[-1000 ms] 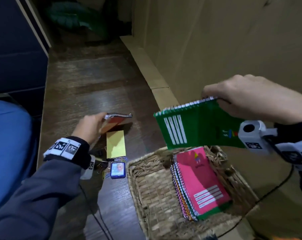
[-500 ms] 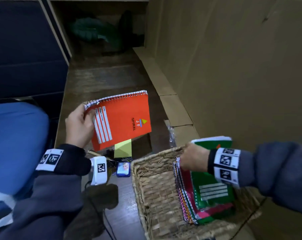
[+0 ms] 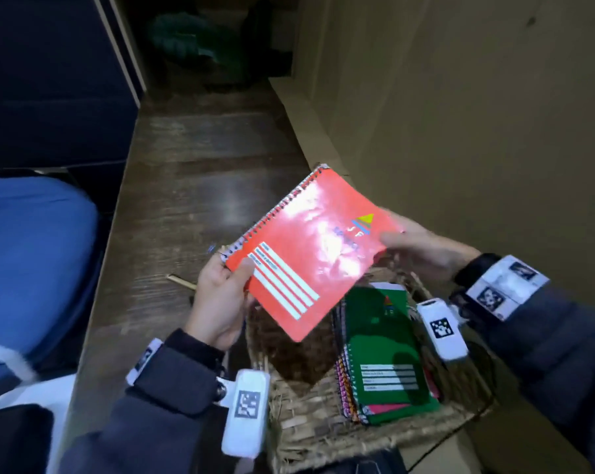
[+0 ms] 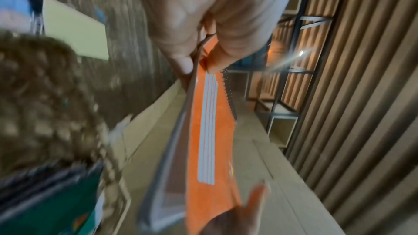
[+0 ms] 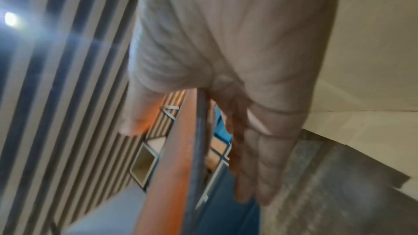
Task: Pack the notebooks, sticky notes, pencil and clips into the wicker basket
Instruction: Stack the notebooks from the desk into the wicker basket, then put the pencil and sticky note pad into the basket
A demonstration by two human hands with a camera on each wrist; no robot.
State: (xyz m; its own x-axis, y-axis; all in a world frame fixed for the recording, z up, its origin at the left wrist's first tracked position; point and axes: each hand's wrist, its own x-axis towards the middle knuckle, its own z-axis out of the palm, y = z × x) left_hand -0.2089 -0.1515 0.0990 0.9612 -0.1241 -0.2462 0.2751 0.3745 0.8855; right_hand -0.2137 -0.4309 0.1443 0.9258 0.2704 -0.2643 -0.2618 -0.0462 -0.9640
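Note:
An orange spiral notebook [image 3: 309, 248] hangs tilted above the wicker basket [image 3: 299, 419]. My left hand [image 3: 220, 299] pinches its near left corner, thumb on the cover. My right hand [image 3: 415, 248] pinches the far right edge, thumb on top and fingers beneath. In the left wrist view the orange notebook [image 4: 210, 131] runs edge-on from my left hand [image 4: 199, 45]. In the right wrist view the notebook [image 5: 178, 158] sits between thumb and fingers of my right hand [image 5: 203, 106]. A green notebook [image 3: 388, 347] tops the stack inside the basket. A pencil [image 3: 181, 281] lies on the desk behind my left hand.
The dark wooden desk [image 3: 193, 172] stretches away from me, with a cardboard wall [image 3: 460, 114] along its right side. A blue seat [image 3: 29, 268] is at the left. In the left wrist view a yellow sticky pad [image 4: 74, 29] lies on the desk beyond the basket [image 4: 45, 96].
My right hand let go of the green notebook in the basket and rose to take the orange notebook's far edge. My left hand carried the orange notebook rightward over the basket.

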